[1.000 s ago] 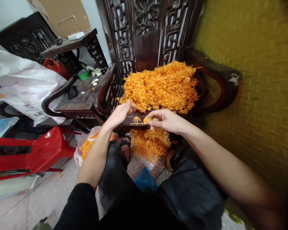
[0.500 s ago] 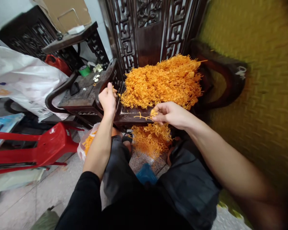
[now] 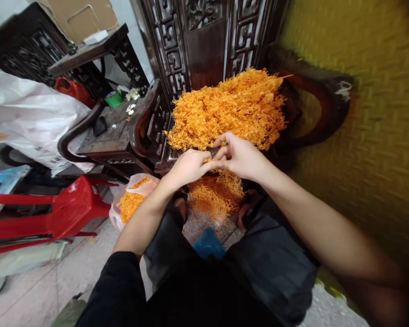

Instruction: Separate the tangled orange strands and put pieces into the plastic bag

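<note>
Small orange bit [image 3: 207, 160], thin and irregular, at the fingertips where both hands meet, just in front of the chair seat. Left hand [image 3: 191, 167]: fingers curled, nearly closed, bit showing at its thumb-and-finger pinch. Right hand [image 3: 241, 156]: half-curled, index bent, fingertips touching the left's; can't tell if it grips the bit too. Translucent whitish plastic bag [image 3: 147, 186] beside the left forearm, mouth open, orange pieces [image 3: 131, 205] inside. Big fluffy pile of orange branching sprigs [image 3: 225, 111] on the dark carved wooden chair [image 3: 206, 63], behind the hands. Stringy orange heap [image 3: 214, 197] below, between the feet; blue object [image 3: 209, 243] nearer the body, partly hidden. Left side: red plastic chair [image 3: 70, 206], large white bag [image 3: 47, 118], green roll [image 3: 113, 98] on dark wooden table [image 3: 111, 125]. Right side: yellow-green woven sheet [image 3: 378, 113]. Grey tiled floor [image 3: 30, 295].
</note>
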`<state>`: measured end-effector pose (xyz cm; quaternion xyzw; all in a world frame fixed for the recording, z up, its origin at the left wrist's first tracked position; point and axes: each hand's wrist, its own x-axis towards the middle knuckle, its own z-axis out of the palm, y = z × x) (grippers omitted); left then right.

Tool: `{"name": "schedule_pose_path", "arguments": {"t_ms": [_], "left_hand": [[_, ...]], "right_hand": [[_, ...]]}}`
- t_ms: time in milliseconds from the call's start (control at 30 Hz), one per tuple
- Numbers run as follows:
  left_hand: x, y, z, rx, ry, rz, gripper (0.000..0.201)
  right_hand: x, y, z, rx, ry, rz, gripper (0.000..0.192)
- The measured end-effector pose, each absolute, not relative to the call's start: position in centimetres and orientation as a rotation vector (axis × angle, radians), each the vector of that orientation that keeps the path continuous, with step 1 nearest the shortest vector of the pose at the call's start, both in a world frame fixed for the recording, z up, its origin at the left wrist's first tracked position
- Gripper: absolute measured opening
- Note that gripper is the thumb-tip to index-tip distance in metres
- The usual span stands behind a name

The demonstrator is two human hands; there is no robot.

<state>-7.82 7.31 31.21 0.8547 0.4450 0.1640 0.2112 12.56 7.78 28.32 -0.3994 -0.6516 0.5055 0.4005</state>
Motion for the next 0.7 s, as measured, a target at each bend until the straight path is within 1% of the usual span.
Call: {"name": "schedule_pose_path", "arguments": {"t_ms": [100,167,233,333,467,567,700], "left_hand": [[-7.8,7.2,30.8,2.453,1.126,0.486,0.049],[-7.6,7.2,30.8,2.432,1.118,0.574,0.051],[-7.2,7.4,30.9,2.345,1.208,0.724,0.057],[-7.2,8.9,31.4,2.116,1.437,1.031,0.063],[-10.0,12.0,32.3,1.57,1.605,1.376,0.06],[-12.0,13.0,32.3,1.26,1.502,1.41,0.054],[-11.9,12.2,31.2,1.157,1.374,1.303,0.042]], "right_hand": [[12.9,7.4,28.8,-1.024,-1.666,1.118,0.064],[13.0,7.2,29.4,-1.003,-1.672,1.166,0.06],[12.8,7.1,30.1,-1.013,-1.674,1.225,0.053],[12.5,6.8,30.9,-1.087,-1.676,1.196,0.051],[13.4,6.5,30.2,-1.12,-1.611,1.303,0.052],[14.9,6.6,29.2,-1.124,-1.548,1.369,0.048],[16.0,7.0,28.6,-1.099,-1.442,1.431,0.042]]}}
